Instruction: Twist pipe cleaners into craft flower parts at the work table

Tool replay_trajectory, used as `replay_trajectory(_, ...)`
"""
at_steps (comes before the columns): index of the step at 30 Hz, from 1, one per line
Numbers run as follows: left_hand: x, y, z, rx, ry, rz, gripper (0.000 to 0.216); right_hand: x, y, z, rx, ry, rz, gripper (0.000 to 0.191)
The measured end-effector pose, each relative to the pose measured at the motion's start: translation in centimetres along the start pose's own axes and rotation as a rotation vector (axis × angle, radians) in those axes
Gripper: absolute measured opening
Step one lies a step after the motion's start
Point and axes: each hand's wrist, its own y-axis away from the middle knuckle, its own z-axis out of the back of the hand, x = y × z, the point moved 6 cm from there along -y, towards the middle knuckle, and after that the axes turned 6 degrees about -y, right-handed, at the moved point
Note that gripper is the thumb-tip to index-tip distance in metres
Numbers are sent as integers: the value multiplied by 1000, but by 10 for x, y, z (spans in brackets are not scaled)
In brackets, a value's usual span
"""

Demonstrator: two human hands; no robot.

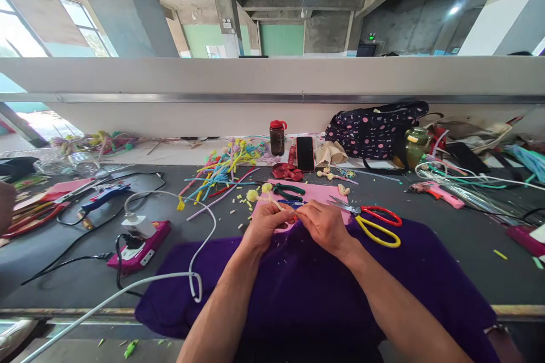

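1. Left hand (266, 226): fingers closed around a thin stem (272, 199) topped with 2 yellow buds (267, 187). The stem lies over the pink sheet (319, 191), just beyond the purple cloth (306, 283) on the counter (447, 227).
2. Right hand (326, 226): fingertips pinched shut at the stem's near end, touching the left fingers. What sits between them is too small to tell.
3. Judgement: fine pinch-and-twist work. Best done with the left grip close to the joint, so the stem cannot spin.
4. Small turns from the right fingertips; buds pointed away, uncrushed.
5. Scissors (378, 226) lie just right of the hands, pliers (289, 189) just beyond. Both look within reach, blades clear of the wrists.
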Motion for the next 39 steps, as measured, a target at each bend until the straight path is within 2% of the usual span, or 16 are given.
replay_trajectory(2,-6,2,-1,21,-47,-70,19,-9,-1,-2,53,-258,-189,20)
replay_trajectory(6,-16,8,-4,76,-117,-175,16,-24,8,-21,254,-858,-607,20)
replay_trajectory(9,-19,11,-6,118,-113,-205,14,-24,14,-32,347,-1150,-772,17)
replay_trajectory(11,-19,12,-6,130,-103,-202,14,-24,15,-35,357,-1221,-807,17)
replay_trajectory(15,-19,10,-4,100,-104,-150,24,-27,9,-26,254,-1090,-720,15)
replay_trajectory(19,-17,8,5,-39,-36,-77,41,-28,4,-15,188,-948,-641,16)
replay_trajectory(21,-15,7,9,-73,6,-57,39,-29,4,-13,185,-882,-633,16)
replay_trajectory(25,-9,4,9,-57,24,-16,30,-28,2,-15,179,-732,-538,16)
replay_trajectory(32,-6,2,4,-42,-117,-43,24,-29,3,-23,131,-538,-445,20)
replay_trajectory(39,-3,0,10,-150,-374,-125,27,-23,3,-18,75,-311,-344,19)
